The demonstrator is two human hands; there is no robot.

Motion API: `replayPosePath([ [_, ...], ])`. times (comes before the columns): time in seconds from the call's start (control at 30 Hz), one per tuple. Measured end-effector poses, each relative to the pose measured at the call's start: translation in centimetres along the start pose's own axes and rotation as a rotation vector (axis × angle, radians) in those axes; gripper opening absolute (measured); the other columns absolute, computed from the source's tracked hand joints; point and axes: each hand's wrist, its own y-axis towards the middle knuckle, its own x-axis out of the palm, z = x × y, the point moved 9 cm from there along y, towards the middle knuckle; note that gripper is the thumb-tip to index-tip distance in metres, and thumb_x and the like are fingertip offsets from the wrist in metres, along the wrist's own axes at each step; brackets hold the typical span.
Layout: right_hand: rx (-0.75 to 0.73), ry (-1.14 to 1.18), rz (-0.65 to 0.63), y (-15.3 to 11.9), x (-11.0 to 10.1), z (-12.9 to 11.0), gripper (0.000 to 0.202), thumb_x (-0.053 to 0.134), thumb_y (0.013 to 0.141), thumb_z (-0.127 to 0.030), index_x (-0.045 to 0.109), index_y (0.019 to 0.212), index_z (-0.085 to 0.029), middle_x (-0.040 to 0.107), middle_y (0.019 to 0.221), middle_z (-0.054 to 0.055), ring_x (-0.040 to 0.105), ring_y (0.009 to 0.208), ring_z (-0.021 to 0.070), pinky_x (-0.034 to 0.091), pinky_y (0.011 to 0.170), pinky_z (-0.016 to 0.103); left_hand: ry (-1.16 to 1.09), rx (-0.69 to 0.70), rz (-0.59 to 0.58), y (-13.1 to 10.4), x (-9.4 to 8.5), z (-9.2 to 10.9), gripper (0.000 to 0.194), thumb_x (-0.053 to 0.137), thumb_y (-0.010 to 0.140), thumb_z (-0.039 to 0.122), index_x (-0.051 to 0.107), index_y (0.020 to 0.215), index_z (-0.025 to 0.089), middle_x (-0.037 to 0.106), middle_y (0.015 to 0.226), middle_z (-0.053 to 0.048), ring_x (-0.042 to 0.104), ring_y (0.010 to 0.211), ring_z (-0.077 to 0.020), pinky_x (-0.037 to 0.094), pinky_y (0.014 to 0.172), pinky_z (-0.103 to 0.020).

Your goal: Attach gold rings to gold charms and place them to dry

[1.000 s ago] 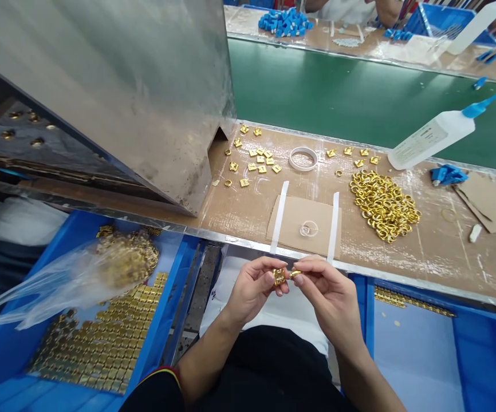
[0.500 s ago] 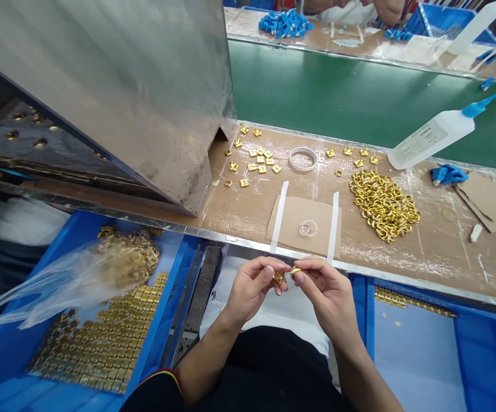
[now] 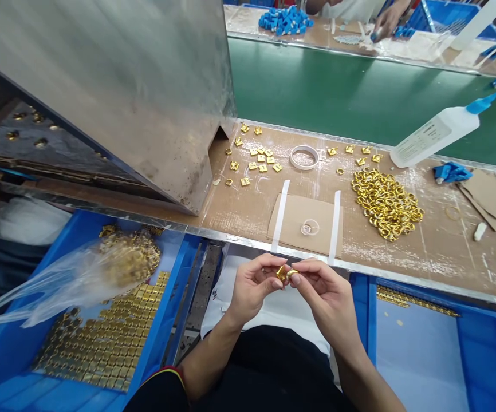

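Note:
My left hand pinches a small gold square piece between thumb and fingers. Right beside it, my right hand holds a gold ring by its edge. The two pieces meet or nearly meet in front of my lap; whether they touch is hard to tell. Just beyond my hands lies a cardboard pad held by two white tape strips, with a small clear round item on it. To its right is a pile of gold rings. Several gold square pieces are scattered at the back left.
A large metal hood stands at the left. A white bottle with a blue nozzle leans at the right, and a tape roll lies behind the pad. Blue bins flank my lap. Across the green belt is another person's hand.
My left hand has turned the square piece, and the ring has come closer to it. Across the belt, another person's hand has reached down to the far table.

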Motion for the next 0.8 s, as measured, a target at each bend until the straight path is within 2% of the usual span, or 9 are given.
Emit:
replayPosePath([
  [0.13, -0.051, -0.066, 0.002, -0.1, 0.0, -0.4, 0.013, 0.078, 0.090, -0.034, 0.078, 0.094, -0.022, 0.076, 0.089, 0.006, 0.076, 0.079, 0.0199, 0.066, 0.070, 0.029, 0.049, 0.023, 0.008, 0.1, 0.0, 0.3, 0.033, 0.089, 0.074, 0.043, 0.082, 0.097, 0.020, 0.072, 0.081, -0.005, 0.064, 0.065, -0.0134, 0.056, 0.060, -0.025],
  [0.3, -0.078, -0.130, -0.009, -0.2, 0.1, -0.4, 0.007, 0.075, 0.092, -0.029, 0.079, 0.095, -0.024, 0.074, 0.089, 0.005, 0.074, 0.081, 0.0187, 0.065, 0.069, 0.027, 0.061, 0.037, -0.006, 0.1, 0.2, 0.6, 0.029, 0.088, 0.076, 0.040, 0.083, 0.097, 0.021, 0.070, 0.079, -0.005, 0.062, 0.065, -0.0125, 0.054, 0.058, -0.023],
  [0.5, -0.095, -0.178, -0.016, -0.1, 0.2, -0.7, 0.008, 0.074, 0.092, -0.030, 0.079, 0.093, -0.024, 0.072, 0.083, 0.003, 0.072, 0.075, 0.0170, 0.063, 0.065, 0.026, 0.052, 0.043, -0.026, 0.1, 0.3, 0.5, 0.025, 0.086, 0.079, 0.037, 0.083, 0.100, 0.023, 0.067, 0.079, -0.003, 0.063, 0.061, -0.0109, 0.055, 0.054, -0.021],
  [0.8, -0.155, -0.343, 0.014, -0.5, 0.6, -1.2, 0.012, 0.070, 0.095, -0.029, 0.076, 0.087, -0.022, 0.066, 0.071, 0.001, 0.064, 0.064, 0.0158, 0.054, 0.059, 0.027, 0.090, 0.081, 0.051, -0.3, 0.0, 0.4, 0.026, 0.086, 0.077, 0.041, 0.084, 0.096, 0.023, 0.065, 0.076, -0.003, 0.063, 0.059, -0.0108, 0.057, 0.052, -0.022],
])
